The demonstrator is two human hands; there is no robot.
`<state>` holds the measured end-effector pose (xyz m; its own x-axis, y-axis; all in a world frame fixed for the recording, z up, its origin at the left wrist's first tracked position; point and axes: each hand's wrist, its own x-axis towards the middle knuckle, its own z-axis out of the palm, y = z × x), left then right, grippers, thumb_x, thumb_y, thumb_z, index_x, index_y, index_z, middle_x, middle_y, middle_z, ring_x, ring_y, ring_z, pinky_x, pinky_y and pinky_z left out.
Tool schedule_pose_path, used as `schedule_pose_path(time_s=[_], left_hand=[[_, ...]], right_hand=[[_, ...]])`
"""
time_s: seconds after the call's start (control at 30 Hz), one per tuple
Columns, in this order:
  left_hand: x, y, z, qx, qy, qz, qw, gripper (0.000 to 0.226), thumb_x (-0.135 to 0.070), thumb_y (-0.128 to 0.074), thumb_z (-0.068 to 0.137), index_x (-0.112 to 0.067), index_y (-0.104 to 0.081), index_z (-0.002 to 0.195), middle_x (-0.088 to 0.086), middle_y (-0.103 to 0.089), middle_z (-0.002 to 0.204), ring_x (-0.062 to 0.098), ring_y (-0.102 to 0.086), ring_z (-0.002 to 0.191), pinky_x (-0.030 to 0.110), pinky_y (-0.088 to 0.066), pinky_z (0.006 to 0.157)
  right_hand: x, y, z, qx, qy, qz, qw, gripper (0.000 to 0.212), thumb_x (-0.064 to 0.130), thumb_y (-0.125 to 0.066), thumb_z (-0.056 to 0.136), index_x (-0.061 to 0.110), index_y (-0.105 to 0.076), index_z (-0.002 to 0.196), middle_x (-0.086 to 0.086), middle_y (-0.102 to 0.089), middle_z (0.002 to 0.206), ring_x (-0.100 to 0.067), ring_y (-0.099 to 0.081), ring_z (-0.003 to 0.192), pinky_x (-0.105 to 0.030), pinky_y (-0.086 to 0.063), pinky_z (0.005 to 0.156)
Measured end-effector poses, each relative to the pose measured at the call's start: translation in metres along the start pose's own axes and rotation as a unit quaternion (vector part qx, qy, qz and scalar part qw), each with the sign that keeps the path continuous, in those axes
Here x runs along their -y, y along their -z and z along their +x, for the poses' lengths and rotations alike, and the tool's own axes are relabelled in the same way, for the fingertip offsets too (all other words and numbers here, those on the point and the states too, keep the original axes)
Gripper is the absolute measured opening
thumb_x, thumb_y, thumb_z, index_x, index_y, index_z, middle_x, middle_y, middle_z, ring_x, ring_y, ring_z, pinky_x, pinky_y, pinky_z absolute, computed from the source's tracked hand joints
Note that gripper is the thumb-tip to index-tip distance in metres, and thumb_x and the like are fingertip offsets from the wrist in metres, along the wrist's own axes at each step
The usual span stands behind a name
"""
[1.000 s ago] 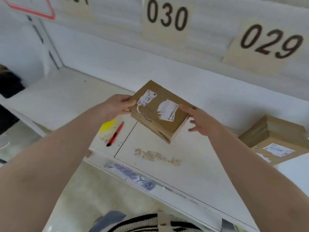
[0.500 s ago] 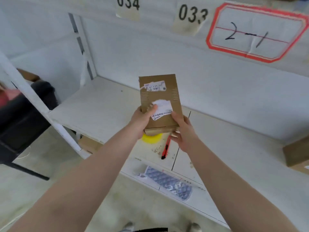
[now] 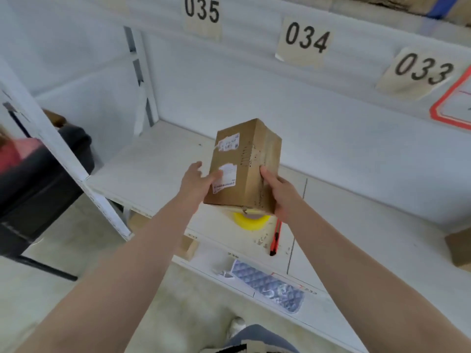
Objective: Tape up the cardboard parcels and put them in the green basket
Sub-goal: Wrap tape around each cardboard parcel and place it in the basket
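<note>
A small brown cardboard parcel [image 3: 242, 169] with two white labels stands upright in the air above the white shelf [image 3: 158, 171]. My left hand [image 3: 196, 182] grips its lower left side, thumb across the lower label. On the lower right edge, my right hand [image 3: 277, 192] holds it with the thumb up the side face. A yellow tape roll [image 3: 252, 221] lies on the shelf just under the parcel. Beside it is a red utility knife [image 3: 276, 238]. No green basket is in view.
Another cardboard parcel [image 3: 458, 248] sits at the right edge of the shelf. A bubble-wrap pouch [image 3: 270, 286] lies on the lower ledge. A white shelf post [image 3: 63, 161] slants at left, with a black bin [image 3: 38, 189] behind it. Number tags hang above.
The view has swung left along the shelf. The parcel went from lying tilted to standing upright and has turned to show its side face; both hands now hold its lower end.
</note>
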<state>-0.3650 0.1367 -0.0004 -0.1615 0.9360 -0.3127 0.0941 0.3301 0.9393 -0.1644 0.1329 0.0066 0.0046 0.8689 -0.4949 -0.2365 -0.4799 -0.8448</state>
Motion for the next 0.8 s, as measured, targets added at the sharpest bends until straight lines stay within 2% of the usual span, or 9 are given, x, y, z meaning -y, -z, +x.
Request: schedule_pose_path(time_s=[0.1, 0.17, 0.23, 0.37, 0.47, 0.57, 0.63, 0.73, 0.8], left_hand=[[-0.016, -0.003, 0.007, -0.003, -0.059, 0.015, 0.998, 0.074, -0.057, -0.059, 0.091, -0.021, -0.034, 0.151, -0.008, -0.046, 0.139, 0.016, -0.052, 0.122, 0.014, -0.045, 0.087], [-0.023, -0.003, 0.011, 0.009, -0.034, 0.01, 0.999, 0.082, -0.067, -0.065, 0.081, -0.024, -0.039, 0.146, -0.008, -0.055, 0.131, 0.018, -0.058, 0.118, 0.029, -0.052, 0.093], [-0.024, 0.013, 0.018, -0.065, -0.018, -0.002, 0.998, 0.08, -0.061, -0.074, 0.076, -0.02, -0.047, 0.138, -0.003, -0.062, 0.125, 0.019, -0.063, 0.109, 0.037, -0.054, 0.09], [-0.006, 0.063, 0.038, 0.004, 0.071, -0.105, 0.992, 0.07, -0.062, -0.072, 0.075, -0.013, -0.063, 0.124, 0.005, -0.074, 0.109, 0.025, -0.072, 0.096, 0.043, -0.059, 0.084], [0.009, 0.08, 0.053, 0.108, 0.113, -0.16, 0.975, 0.074, -0.076, -0.062, 0.069, -0.021, -0.07, 0.118, 0.006, -0.073, 0.114, 0.027, -0.071, 0.103, 0.041, -0.06, 0.077], [0.02, 0.086, 0.076, 0.149, 0.145, -0.154, 0.966, 0.069, -0.084, -0.054, 0.069, -0.031, -0.077, 0.107, 0.004, -0.074, 0.112, 0.026, -0.072, 0.102, 0.038, -0.06, 0.072], [0.025, 0.089, 0.095, 0.123, 0.152, -0.103, 0.975, 0.073, -0.081, -0.057, 0.07, -0.026, -0.073, 0.116, 0.005, -0.075, 0.11, 0.027, -0.071, 0.104, 0.041, -0.06, 0.08], [0.034, 0.093, 0.128, 0.075, 0.132, -0.043, 0.987, 0.063, -0.059, -0.057, 0.091, -0.016, -0.053, 0.138, 0.004, -0.063, 0.131, 0.022, -0.058, 0.122, 0.044, -0.048, 0.105], [0.037, 0.091, 0.136, 0.116, 0.171, -0.044, 0.977, 0.064, -0.062, -0.049, 0.094, -0.016, -0.052, 0.138, 0.002, -0.056, 0.138, 0.021, -0.05, 0.129, 0.045, -0.042, 0.11]], right_hand=[[0.0, -0.037, 0.017, -0.053, 0.027, -0.051, 0.997, 0.053, 0.045, -0.078, 0.078, 0.015, -0.062, 0.118, -0.003, -0.07, 0.106, -0.022, -0.068, 0.095, -0.039, -0.058, 0.082], [-0.003, -0.063, 0.026, -0.036, 0.065, -0.103, 0.992, 0.037, 0.051, -0.072, 0.082, 0.023, -0.066, 0.106, 0.004, -0.072, 0.099, -0.014, -0.069, 0.088, -0.027, -0.057, 0.067], [-0.005, -0.08, 0.032, 0.007, 0.107, -0.121, 0.987, 0.022, 0.048, -0.061, 0.091, 0.03, -0.07, 0.099, 0.009, -0.074, 0.096, -0.011, -0.07, 0.088, -0.025, -0.056, 0.072], [0.006, -0.08, 0.052, 0.004, 0.168, -0.211, 0.963, 0.037, 0.041, -0.065, 0.09, 0.026, -0.063, 0.124, 0.004, -0.067, 0.111, -0.014, -0.062, 0.098, -0.023, -0.047, 0.074], [0.011, -0.079, 0.064, 0.028, 0.068, -0.208, 0.975, 0.07, 0.053, -0.07, 0.083, 0.023, -0.047, 0.141, 0.003, -0.06, 0.127, -0.018, -0.059, 0.113, -0.035, -0.049, 0.094], [0.0, -0.085, 0.069, 0.097, -0.036, -0.111, 0.988, 0.049, 0.054, -0.068, 0.084, 0.023, -0.064, 0.121, 0.003, -0.074, 0.109, -0.019, -0.069, 0.102, -0.039, -0.055, 0.091], [-0.011, -0.092, 0.077, 0.078, -0.052, -0.072, 0.993, 0.041, 0.051, -0.067, 0.086, 0.021, -0.066, 0.115, 0.001, -0.075, 0.105, -0.02, -0.07, 0.099, -0.037, -0.057, 0.083], [-0.034, -0.108, 0.089, -0.014, -0.053, -0.059, 0.997, 0.041, 0.042, -0.066, 0.091, 0.015, -0.064, 0.122, -0.006, -0.07, 0.115, -0.025, -0.066, 0.104, -0.042, -0.054, 0.092], [-0.054, -0.122, 0.096, -0.076, -0.062, -0.084, 0.992, 0.043, 0.039, -0.065, 0.092, 0.011, -0.061, 0.125, -0.009, -0.068, 0.117, -0.028, -0.065, 0.104, -0.042, -0.053, 0.093]])
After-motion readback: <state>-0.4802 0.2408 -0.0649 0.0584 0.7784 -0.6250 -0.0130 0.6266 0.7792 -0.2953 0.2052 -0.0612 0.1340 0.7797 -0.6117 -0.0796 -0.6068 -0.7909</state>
